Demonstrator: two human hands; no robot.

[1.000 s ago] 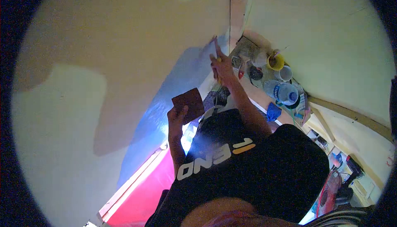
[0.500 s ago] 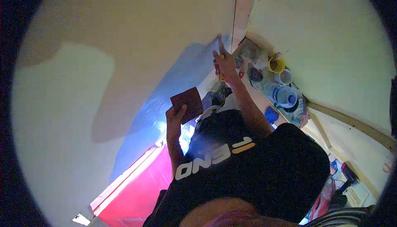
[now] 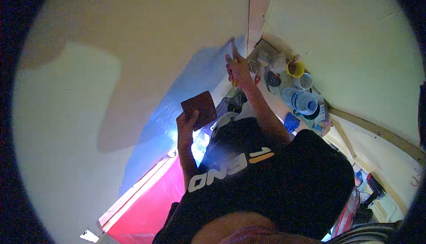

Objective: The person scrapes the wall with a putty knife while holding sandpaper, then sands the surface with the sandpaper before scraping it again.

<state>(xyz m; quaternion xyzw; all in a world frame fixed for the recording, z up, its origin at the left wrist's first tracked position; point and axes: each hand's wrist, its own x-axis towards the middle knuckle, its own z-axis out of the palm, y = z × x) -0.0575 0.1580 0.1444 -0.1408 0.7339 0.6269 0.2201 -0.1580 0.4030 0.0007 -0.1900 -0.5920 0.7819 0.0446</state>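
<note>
My left hand (image 3: 187, 123) grips a dark brown, flat square piece (image 3: 202, 110) by its lower edge, thumb on its face. The square is held up in front of the wall, apart from it. My right hand (image 3: 239, 71) is closed around a slim tool with a yellowish handle (image 3: 235, 83). The tool's far end meets the wall near the corner, at the upper edge of a blue-grey patch (image 3: 195, 68). Its tip is too small and blurred to tell its kind. The rest of the wall (image 3: 155, 31) is beige and pale.
Right of my right arm, a ledge holds a yellow cup (image 3: 295, 68), a white cup (image 3: 305, 81), a clear plastic bottle (image 3: 306, 103) and a blue cloth-like item (image 3: 291, 122). A pink-red panel (image 3: 146, 204) lies at lower left. Another pale wall (image 3: 355, 44) rises on the right.
My right hand and its tool have shifted slightly left along the wall. The brown square in my left hand has moved a little up and left.
</note>
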